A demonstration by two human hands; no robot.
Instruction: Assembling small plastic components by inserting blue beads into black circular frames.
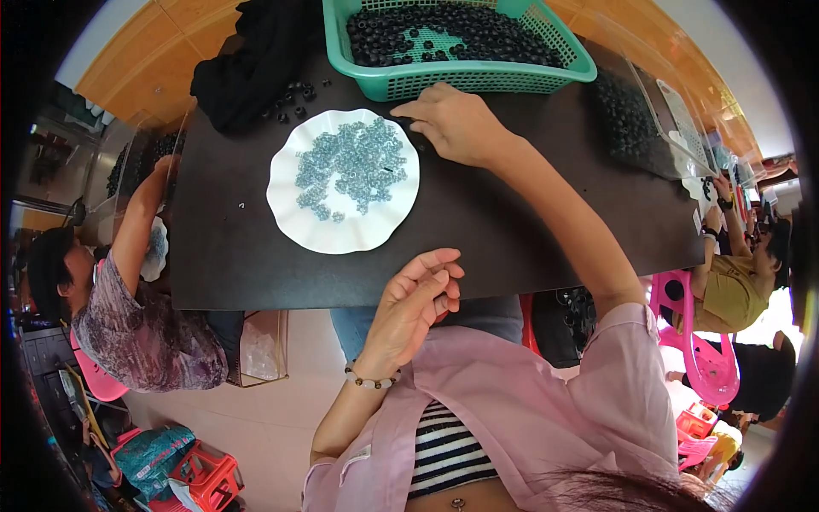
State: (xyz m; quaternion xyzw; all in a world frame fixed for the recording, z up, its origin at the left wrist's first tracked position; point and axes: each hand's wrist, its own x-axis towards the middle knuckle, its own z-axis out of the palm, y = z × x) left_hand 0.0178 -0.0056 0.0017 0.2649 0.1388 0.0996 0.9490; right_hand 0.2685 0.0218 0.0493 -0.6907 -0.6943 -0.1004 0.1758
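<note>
A white plate with a wavy rim (294,224) stands on the dark table, bearing many small clear blue-grey plastic pieces (354,162). My right hand (461,126) reaches across the table to the plate's upper right rim. Its index finger points left and the thumb sits apart from it; nothing shows firmly held. Close to me, at the front edge of the table, my left hand (418,299) is raised with a beaded bracelet at its wrist. Its fingers are curled with the thumb pressed against them, and whatever they hold is hidden.
Beyond my right hand a green plastic basket (478,81) holds many small black ring-like parts (452,34). Several loose black parts (299,96) lie near black cloth (247,72). A clear bin (636,119) stands right. People sit left (145,324) and right (738,290).
</note>
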